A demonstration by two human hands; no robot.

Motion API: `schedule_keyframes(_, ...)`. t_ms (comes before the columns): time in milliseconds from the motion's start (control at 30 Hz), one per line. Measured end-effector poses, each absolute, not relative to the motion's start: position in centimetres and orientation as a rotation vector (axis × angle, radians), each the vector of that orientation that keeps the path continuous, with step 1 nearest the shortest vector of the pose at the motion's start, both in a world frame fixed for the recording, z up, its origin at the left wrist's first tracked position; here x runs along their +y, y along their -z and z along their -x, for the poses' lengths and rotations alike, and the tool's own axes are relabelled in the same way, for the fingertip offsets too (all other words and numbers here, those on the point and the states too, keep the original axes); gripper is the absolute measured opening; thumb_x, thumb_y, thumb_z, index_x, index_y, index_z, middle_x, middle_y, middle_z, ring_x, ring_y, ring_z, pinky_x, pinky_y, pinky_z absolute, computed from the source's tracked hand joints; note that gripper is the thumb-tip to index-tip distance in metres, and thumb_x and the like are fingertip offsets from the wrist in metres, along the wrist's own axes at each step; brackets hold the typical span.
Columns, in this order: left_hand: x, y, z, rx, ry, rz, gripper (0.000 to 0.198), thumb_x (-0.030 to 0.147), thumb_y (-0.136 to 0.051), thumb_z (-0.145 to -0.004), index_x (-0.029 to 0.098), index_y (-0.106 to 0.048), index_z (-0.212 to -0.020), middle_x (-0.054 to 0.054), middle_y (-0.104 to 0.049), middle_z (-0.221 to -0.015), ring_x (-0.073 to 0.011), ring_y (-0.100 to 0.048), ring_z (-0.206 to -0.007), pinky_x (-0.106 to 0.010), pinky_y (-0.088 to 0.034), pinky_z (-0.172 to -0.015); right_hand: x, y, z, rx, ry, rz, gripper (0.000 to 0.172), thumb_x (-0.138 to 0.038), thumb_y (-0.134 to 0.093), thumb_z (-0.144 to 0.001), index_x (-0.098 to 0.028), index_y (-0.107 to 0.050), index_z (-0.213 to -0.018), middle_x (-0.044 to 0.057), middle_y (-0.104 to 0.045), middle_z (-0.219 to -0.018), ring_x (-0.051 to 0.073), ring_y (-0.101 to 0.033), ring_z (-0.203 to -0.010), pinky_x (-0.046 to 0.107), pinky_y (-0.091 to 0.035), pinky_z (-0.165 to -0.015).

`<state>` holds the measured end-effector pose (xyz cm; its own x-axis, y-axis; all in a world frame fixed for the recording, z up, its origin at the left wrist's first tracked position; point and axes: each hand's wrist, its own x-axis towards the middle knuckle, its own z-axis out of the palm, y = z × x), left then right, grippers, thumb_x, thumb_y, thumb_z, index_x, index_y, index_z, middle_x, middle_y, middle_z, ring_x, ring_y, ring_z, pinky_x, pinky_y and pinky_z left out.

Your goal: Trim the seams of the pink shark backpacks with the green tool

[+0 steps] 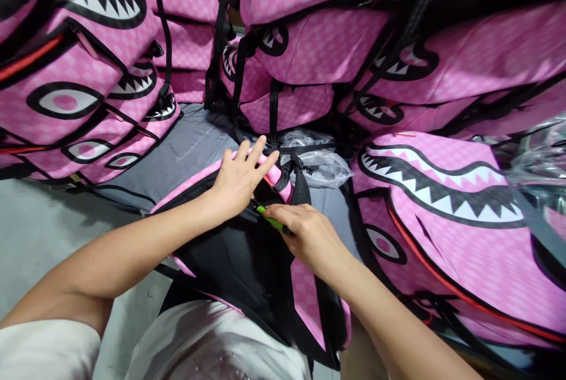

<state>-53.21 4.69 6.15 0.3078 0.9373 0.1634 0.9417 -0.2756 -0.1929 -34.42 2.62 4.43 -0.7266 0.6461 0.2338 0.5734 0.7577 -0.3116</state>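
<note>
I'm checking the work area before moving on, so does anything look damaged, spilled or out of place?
Nothing visibly damaged or spilled. Crumpled clear plastic lying just beyond the backpack being handled looks slightly untidy against the stacked pink bags.

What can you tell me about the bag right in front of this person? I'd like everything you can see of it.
The bag looks like fabric, with a large black panel facing up, a pink rim and a pink checkered strip, probably a strap, on the right. Its far part lies over a grey surface. The left hand rests spread across the rim; the right hand holds a green-handled tool close by. Its underside is hidden.
</note>
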Motion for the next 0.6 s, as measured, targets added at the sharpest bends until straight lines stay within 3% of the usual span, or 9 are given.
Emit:
schedule_keyframes(233, 5.5, -7.4, 54.2, -1.647, -0.063, 2.436, 0.104, 0.034, -0.080, -0.074, 0.026, -0.017, -0.157, -0.017, -0.010, -0.165, -0.0374, -0.032, -0.140, -0.048, -0.043, -0.100, 2.4, -4.0, 34.6, -2.575, -0.311, 0.968, 0.038, 0.002, -0.058, -0.079, -0.024, -0.068, -0.105, 0.003, -0.076, -0.110, 0.022, -0.073, -0.095, 0.032, -0.050, -0.077)
schedule_keyframes(367, 6.1, -9.1, 56.0, -1.649, -0.232, 2.591, 0.123, 0.029, -0.085, -0.068, 0.028, -0.002, -0.158, -0.016, -0.002, -0.166, -0.0349, -0.043, -0.132, -0.042, -0.050, -0.096, 1.6, -3.4, 34.3, -2.456, -0.357, 0.954, 0.028, -0.006, -0.058, -0.087, -0.024, -0.067, -0.108, 0.003, -0.076, -0.109, 0.021, -0.073, -0.092, 0.033, -0.049, -0.075)
schedule_keyframes(467, 5.8, -9.7, 56.4, -1.705, -0.261, 2.559, 0.139, 0.031, -0.090, -0.061, 0.031, 0.011, -0.157, -0.016, 0.008, -0.166, -0.0380, -0.045, -0.129, -0.044, -0.053, -0.092, 0.9, -2.7, 34.8, -2.363, -0.369, 0.906, 0.026, -0.008, -0.057, -0.090, -0.022, -0.066, -0.109, 0.005, -0.076, -0.109, 0.021, -0.073, -0.093, 0.034, -0.048, -0.076)
schedule_keyframes(600, 5.2, -9.5, 55.5, -1.721, -0.275, 2.497, 0.141, 0.034, -0.090, -0.061, 0.032, 0.016, -0.156, -0.017, 0.013, -0.165, -0.0382, -0.045, -0.128, -0.047, -0.054, -0.090, 0.9, -1.5, 36.7, -2.229, -0.389, 0.859, 0.028, -0.009, -0.056, -0.091, -0.021, -0.067, -0.114, 0.007, -0.075, -0.115, 0.022, -0.073, -0.099, 0.034, -0.050, -0.077)
